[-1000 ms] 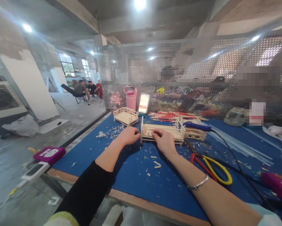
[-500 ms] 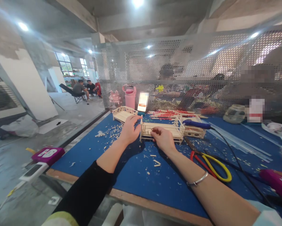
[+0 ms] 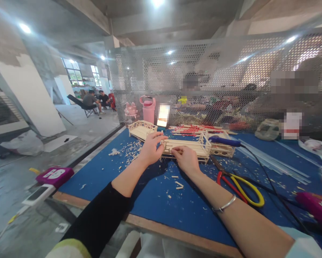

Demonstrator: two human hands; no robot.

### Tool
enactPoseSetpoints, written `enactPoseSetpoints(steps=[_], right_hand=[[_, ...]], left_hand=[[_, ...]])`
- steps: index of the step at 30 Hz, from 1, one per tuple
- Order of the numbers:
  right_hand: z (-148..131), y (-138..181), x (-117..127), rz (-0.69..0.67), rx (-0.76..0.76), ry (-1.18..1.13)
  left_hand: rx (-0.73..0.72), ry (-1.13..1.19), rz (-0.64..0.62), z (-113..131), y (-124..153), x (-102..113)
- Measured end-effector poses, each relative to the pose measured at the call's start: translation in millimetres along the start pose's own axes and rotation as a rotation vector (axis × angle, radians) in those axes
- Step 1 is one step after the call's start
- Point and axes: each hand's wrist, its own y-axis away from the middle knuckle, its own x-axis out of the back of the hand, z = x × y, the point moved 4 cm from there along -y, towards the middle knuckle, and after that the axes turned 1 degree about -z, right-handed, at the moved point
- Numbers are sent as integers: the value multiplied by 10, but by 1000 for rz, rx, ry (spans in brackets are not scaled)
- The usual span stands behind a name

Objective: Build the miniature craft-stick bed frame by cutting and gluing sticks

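Note:
A small bed-shaped model of pale wooden sticks (image 3: 193,148) stands on the blue table mat (image 3: 155,200). My left hand (image 3: 151,147) grips its left end, fingers curled over the end rail. My right hand (image 3: 187,159) is pinched against the model's near side rail, fingers closed on the sticks. A second wooden model (image 3: 141,129) sits behind my left hand, and a third wooden model (image 3: 220,148) lies to the right of the one I hold.
Red and yellow-handled cutters (image 3: 240,186) lie right of my right forearm. A blue glue gun (image 3: 225,142) with a black cord rests behind them. Wood chips litter the mat. A pink bottle (image 3: 148,109) and red sticks (image 3: 193,130) stand before the perforated screen (image 3: 231,79), with people beyond.
My left hand rose from beside the model's left end and now curls over the top of its end rail. My right hand stayed pinched on the near rail.

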Motion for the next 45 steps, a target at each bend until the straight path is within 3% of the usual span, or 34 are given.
enactPoseSetpoints(steps=[20, 33, 41, 45], right_hand=[[33, 4, -58, -3, 4, 9], [-48, 2, -15, -35, 5, 106], [-42, 2, -2, -37, -16, 115], [-33, 12, -19, -49, -22, 116]], left_hand=[[-174, -280, -143, 156, 16, -117], [-156, -244, -147, 111, 23, -144], [-124, -120, -12, 5, 6, -89], [-140, -125, -57, 7, 7, -112]])
